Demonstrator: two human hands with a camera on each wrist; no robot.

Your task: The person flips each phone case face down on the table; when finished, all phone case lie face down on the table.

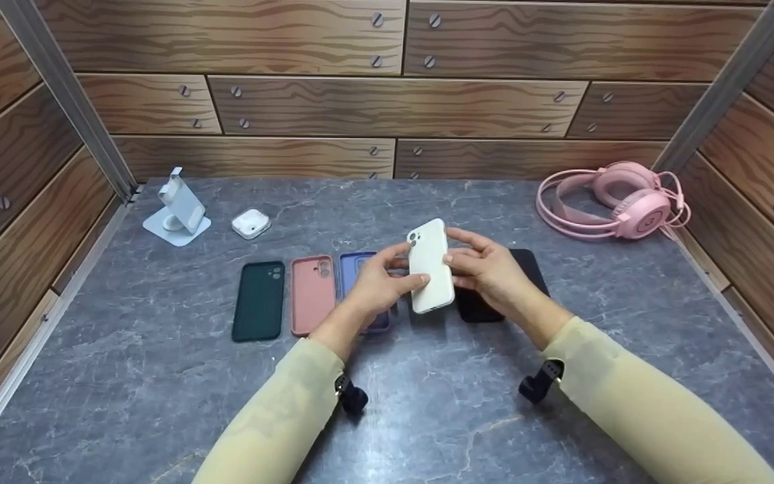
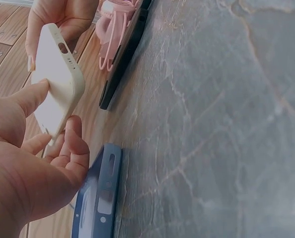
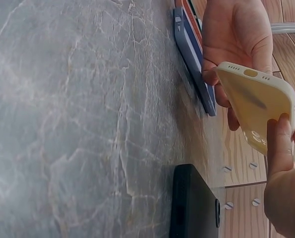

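Observation:
A cream phone case [image 1: 433, 269] is held up above the table between both hands, tilted, its camera cutout at the upper left. My left hand [image 1: 381, 281] grips the left edge, thumb across the back and fingers behind. From the other side my right hand [image 1: 491, 269] pinches the right edge; in the right wrist view its fingers [image 3: 279, 136] press against the hollow inside of the case [image 3: 254, 91]. A blue phone case [image 1: 348, 265] lies partly hidden under the left hand. Below the right hand lies a black phone-shaped slab [image 1: 528, 265], partly covered.
Left of the blue case lie a pink phone case [image 1: 312, 296] and a dark green one [image 1: 258, 302]. Farther back are a white charging stand [image 1: 189, 208] and a small white earbud case [image 1: 250, 224]. Pink headphones [image 1: 639, 208] rest at the back right. Wood-patterned walls enclose the table.

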